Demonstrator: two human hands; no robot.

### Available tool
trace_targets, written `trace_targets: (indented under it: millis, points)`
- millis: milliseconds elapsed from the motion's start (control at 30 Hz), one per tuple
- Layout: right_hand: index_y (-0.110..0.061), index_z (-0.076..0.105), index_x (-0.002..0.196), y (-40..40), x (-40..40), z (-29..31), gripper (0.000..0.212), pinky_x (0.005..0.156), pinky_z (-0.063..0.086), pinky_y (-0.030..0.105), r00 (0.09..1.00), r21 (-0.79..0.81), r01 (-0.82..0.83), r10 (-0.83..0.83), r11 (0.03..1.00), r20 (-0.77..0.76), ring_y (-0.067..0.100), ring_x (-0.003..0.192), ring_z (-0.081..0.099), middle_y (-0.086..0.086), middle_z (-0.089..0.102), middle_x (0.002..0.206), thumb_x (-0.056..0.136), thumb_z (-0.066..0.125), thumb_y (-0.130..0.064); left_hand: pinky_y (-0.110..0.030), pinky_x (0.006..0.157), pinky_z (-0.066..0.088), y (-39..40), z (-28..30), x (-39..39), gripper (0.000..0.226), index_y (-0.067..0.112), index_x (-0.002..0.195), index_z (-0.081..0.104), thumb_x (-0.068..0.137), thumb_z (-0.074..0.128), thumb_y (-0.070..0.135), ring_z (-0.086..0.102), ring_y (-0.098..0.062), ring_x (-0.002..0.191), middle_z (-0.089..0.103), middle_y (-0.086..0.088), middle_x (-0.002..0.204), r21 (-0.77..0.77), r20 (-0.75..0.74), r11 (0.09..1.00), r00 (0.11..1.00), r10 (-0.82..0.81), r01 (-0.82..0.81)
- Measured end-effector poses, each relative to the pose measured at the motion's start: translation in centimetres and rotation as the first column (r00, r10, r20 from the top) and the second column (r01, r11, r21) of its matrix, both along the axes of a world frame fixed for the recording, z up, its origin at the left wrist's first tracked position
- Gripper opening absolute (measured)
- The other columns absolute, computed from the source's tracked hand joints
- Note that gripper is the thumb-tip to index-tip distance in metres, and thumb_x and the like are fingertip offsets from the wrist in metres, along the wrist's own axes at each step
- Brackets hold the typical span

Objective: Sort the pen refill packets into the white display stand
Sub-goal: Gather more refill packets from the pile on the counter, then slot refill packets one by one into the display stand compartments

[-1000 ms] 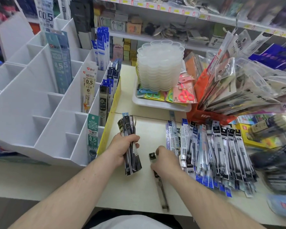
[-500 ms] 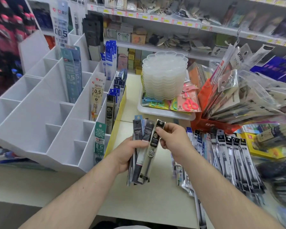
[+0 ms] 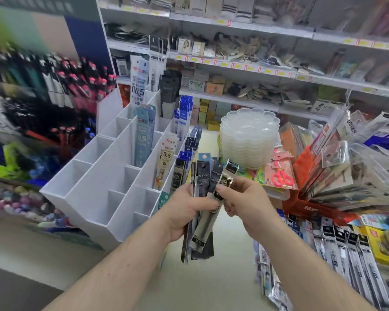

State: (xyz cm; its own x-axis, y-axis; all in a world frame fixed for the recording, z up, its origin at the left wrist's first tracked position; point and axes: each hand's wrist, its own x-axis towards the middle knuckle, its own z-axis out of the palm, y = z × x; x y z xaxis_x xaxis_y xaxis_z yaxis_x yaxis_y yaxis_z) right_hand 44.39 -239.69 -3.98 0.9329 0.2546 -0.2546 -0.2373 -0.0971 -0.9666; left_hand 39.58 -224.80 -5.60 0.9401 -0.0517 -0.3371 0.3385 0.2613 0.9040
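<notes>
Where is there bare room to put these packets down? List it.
Free: the countertop between the forearms, and the white display stand's empty left and front compartments. Crowded: the loose refill packets on the counter at right, and the tray with the stack of clear plastic dishes behind the hands.

Both forearms reach forward; left hand (image 3: pixel 184 207) and right hand (image 3: pixel 245 203) meet (fingers curled).

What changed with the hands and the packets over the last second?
The right hand picked a refill packet off the table and brought it up against the bundle in the left hand; both hands rose. The left hand's grip on the bundle and the white display stand are unchanged.
</notes>
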Motion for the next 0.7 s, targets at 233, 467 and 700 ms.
trace_targets:
  millis: [233, 467, 700]
  points:
    - [-0.012, 0.063, 0.065, 2.1, 1.8, 2.9, 0.027, 0.049, 0.030, 0.026, 0.998, 0.212, 0.039, -0.028, 0.976, -0.056, 0.012, 0.042, 0.039, 0.006, 0.048, 0.058, 0.092, 0.066, -0.006, -0.044, 0.088, 0.056, 2.7, 4.0, 0.0, 0.052, 0.003, 0.113, 0.066, 0.062, 0.078, 0.006, 0.073, -0.030, 0.094, 0.076, -0.013, 0.101, 0.047, 0.102, 0.977, 0.974, 0.203, -0.208]
    - [-0.010, 0.060, 0.075, 2.7, 4.6, 5.8, 0.021, 0.042, 0.034, 0.015, 0.984, 0.342, 0.174, -0.152, 0.923, -0.091, 0.006, 0.043, 0.041, -0.001, 0.049, 0.055, 0.096, 0.063, -0.012, -0.030, 0.049, 0.054, 5.3, 7.7, -0.6, 0.018, -0.003, 0.099, 0.064, 0.083, 0.063, -0.010, 0.065, -0.019, 0.053, 0.069, -0.013, 0.075, -0.023, 0.169, 0.916, 0.901, 0.399, -0.401]
    - [-0.013, 0.058, 0.073, 3.8, 5.6, 6.6, 0.024, 0.043, 0.032, 0.016, 0.973, 0.319, 0.229, -0.223, 0.920, -0.057, 0.007, 0.045, 0.036, -0.003, 0.046, 0.056, 0.095, 0.066, -0.019, -0.038, 0.060, 0.058, 6.7, 8.5, -2.0, 0.019, 0.004, 0.096, 0.063, 0.082, 0.065, -0.009, 0.065, -0.023, 0.060, 0.072, -0.010, 0.078, -0.059, 0.201, 0.874, 0.852, 0.484, -0.482]
